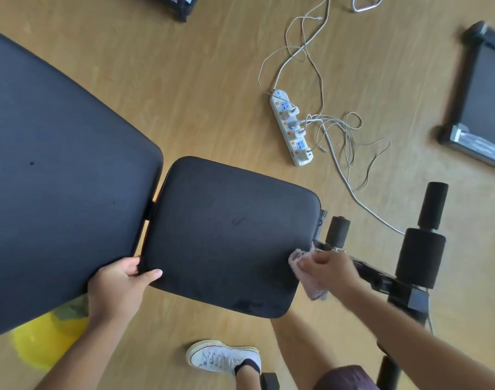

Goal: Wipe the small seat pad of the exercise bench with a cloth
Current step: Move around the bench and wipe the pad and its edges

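The small black seat pad [226, 235] of the exercise bench lies in the middle of the view, next to the large black back pad [58, 170] on its left. My left hand [119, 285] grips the seat pad's near left corner, thumb on top. My right hand [328, 268] is closed on a crumpled pale pinkish cloth [311, 282] and presses it against the pad's right edge, near the lower right corner. The hand is slightly blurred.
Black foam rollers [420, 257] and the bench frame [395, 285] stand to the right. A white power strip [292, 128] with tangled cables lies on the wooden floor behind. A yellow object [43, 342] sits under the back pad. My white shoe [224, 357] is below.
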`<state>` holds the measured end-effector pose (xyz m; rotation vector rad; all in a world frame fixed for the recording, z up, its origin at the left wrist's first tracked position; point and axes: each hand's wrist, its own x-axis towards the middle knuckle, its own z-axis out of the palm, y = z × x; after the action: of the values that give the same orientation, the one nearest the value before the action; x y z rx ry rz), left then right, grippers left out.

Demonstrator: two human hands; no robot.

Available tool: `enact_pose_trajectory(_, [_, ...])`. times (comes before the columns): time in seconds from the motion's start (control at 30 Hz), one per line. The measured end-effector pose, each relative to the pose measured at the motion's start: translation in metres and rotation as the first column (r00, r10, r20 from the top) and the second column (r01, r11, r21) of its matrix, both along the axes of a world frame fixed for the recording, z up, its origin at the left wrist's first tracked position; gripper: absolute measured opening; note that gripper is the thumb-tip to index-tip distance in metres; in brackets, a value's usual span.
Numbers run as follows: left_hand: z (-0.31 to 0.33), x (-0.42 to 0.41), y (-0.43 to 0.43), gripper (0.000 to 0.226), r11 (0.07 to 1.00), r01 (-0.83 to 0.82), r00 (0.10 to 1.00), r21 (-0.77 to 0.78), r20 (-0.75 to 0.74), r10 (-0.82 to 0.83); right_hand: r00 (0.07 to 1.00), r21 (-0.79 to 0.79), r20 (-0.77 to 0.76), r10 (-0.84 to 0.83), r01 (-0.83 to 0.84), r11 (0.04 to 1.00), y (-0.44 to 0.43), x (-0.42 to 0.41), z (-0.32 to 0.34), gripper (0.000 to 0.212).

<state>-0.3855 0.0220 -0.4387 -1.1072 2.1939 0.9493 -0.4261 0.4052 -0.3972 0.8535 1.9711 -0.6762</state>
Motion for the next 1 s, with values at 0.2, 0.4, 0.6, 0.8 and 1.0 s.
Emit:
enact_pose_trajectory(0.2, [0.008, -0.005, 0.002, 0.056, 0.999, -0.026, 0.999, 0.036, 0.022, 0.026, 0.968, -0.034, -0.065, -0.243, 0.241, 0.97, 0.006, -0.042, -0.011, 0.026])
enact_pose_trajectory(0.4, [0.01, -0.006, 0.004, 0.061, 0.999, -0.028, 1.0, 0.033, 0.013, 0.027, 0.821, -0.113, -0.41, -0.398, 0.387, 0.915, 0.019, -0.111, -0.02, 0.036])
enact_pose_trajectory(0.6, [0.009, -0.007, 0.005, 0.062, 0.998, -0.058, 0.998, 0.032, 0.032, 0.057, 0.795, 0.027, -0.405, -0.451, 0.504, 0.863, -0.029, 0.014, -0.025, 0.037])
enact_pose_trajectory(0.8, [0.013, -0.009, 0.006, 0.063, 0.996, -0.077, 0.995, 0.033, 0.059, 0.075, 0.522, 0.0, -0.192, -0.831, 0.847, 0.531, -0.085, 0.117, -0.014, 0.02])
enact_pose_trajectory(1.0, [0.018, -0.011, 0.007, 0.065, 0.997, -0.07, 0.996, 0.031, 0.061, 0.068, 0.025, -0.209, 0.158, -0.987, 0.978, -0.009, -0.17, 0.123, -0.01, 0.051])
